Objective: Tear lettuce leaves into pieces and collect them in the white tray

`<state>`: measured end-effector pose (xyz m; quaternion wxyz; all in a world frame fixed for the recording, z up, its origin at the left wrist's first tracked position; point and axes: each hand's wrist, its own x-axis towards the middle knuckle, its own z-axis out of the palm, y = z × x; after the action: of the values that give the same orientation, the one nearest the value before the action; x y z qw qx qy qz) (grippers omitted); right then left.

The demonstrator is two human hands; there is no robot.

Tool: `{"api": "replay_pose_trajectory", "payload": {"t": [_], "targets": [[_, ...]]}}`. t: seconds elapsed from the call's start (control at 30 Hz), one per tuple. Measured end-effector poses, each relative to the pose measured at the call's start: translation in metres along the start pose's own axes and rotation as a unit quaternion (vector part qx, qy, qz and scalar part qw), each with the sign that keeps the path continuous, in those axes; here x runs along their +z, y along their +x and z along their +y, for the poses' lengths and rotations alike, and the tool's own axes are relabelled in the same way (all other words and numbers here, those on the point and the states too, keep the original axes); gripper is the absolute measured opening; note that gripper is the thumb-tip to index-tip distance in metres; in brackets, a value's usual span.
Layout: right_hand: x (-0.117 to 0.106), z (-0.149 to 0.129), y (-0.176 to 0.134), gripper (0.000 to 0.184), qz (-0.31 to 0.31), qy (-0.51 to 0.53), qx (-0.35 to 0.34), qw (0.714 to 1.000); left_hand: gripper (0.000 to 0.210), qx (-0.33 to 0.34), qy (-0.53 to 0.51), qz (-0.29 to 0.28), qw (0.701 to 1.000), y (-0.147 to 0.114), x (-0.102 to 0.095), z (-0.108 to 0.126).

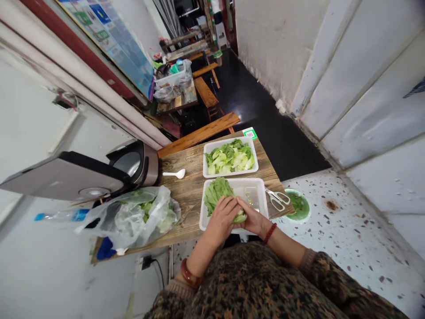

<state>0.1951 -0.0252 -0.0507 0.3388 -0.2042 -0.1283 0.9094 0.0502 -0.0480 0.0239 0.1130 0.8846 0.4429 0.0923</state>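
Note:
Over the nearer white plastic tray (262, 195), both my hands are closed on a head of lettuce (217, 190). My left hand (224, 217) lies over its near side, fingers bent across the leaves. From the right, my right hand (253, 217) grips the stem end; its fingertips meet those of my left hand. A few small green scraps lie on the tray's floor. Just beyond stands a second white tray (205, 170) filled with torn lettuce leaves (229, 157). White-handled scissors (278, 199) rest against the nearer tray's right side.
A white spoon (175, 173) lies on the wooden table (186, 195). At left are a plastic bag of greens (146, 217), an open rice cooker (133, 166) and a water bottle (63, 215). A green basin (300, 204) sits on the floor. Wooden benches (207, 133) stand beyond.

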Motion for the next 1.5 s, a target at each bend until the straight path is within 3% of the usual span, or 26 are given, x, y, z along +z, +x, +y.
{"api": "replay_pose_trajectory", "payload": {"t": [0.1,0.23,0.4,0.53,0.67,0.87,0.93,1.0,1.07,1.17,1.27,1.37,1.5], "targets": [[0.001,0.001,-0.003,0.037,0.027,0.034,0.032,0.999,0.062,0.012,0.033,-0.016,0.999,-0.006,-0.004,0.006],[0.002,-0.002,-0.007,0.03,0.048,0.056,-0.006,0.997,0.057,0.022,0.072,-0.015,0.997,-0.006,-0.01,0.015],[0.012,-0.017,-0.013,0.043,0.026,0.085,-0.008,0.996,0.057,0.05,0.079,-0.028,0.995,-0.003,-0.014,0.025],[0.012,-0.033,-0.014,0.045,0.031,0.092,-0.02,0.995,0.052,0.046,0.008,-0.011,0.999,-0.008,-0.017,0.029],[0.003,-0.039,-0.013,0.042,0.053,0.1,-0.06,0.992,0.043,-0.054,-0.147,0.068,0.985,-0.012,-0.02,0.024],[0.001,-0.034,-0.014,0.035,0.057,0.118,-0.086,0.988,0.024,-0.23,-0.322,0.204,0.895,-0.002,-0.027,0.015],[0.002,-0.035,-0.015,0.035,0.068,0.113,-0.112,0.985,0.025,-0.307,-0.392,0.243,0.832,0.001,-0.027,0.012],[0.003,-0.036,-0.016,0.036,0.078,0.1,-0.138,0.982,0.037,-0.396,-0.479,0.268,0.736,0.003,-0.025,0.011],[0.005,-0.035,-0.019,0.037,0.073,0.078,-0.156,0.982,0.049,-0.451,-0.565,0.232,0.651,0.005,-0.02,0.013],[0.01,-0.033,-0.024,0.039,0.045,0.025,-0.155,0.987,0.057,-0.437,-0.679,0.099,0.581,0.01,-0.012,0.019],[0.014,-0.032,-0.03,0.042,0.036,-0.031,-0.169,0.984,0.055,-0.411,-0.725,0.057,0.549,0.016,-0.005,0.024],[0.011,-0.034,-0.034,0.045,0.061,-0.074,-0.199,0.975,0.048,-0.416,-0.72,0.106,0.545,0.018,0.0,0.024],[0.004,-0.032,-0.034,0.044,0.075,-0.08,-0.181,0.977,0.04,-0.449,-0.701,0.186,0.521,0.015,0.008,0.019]]}}
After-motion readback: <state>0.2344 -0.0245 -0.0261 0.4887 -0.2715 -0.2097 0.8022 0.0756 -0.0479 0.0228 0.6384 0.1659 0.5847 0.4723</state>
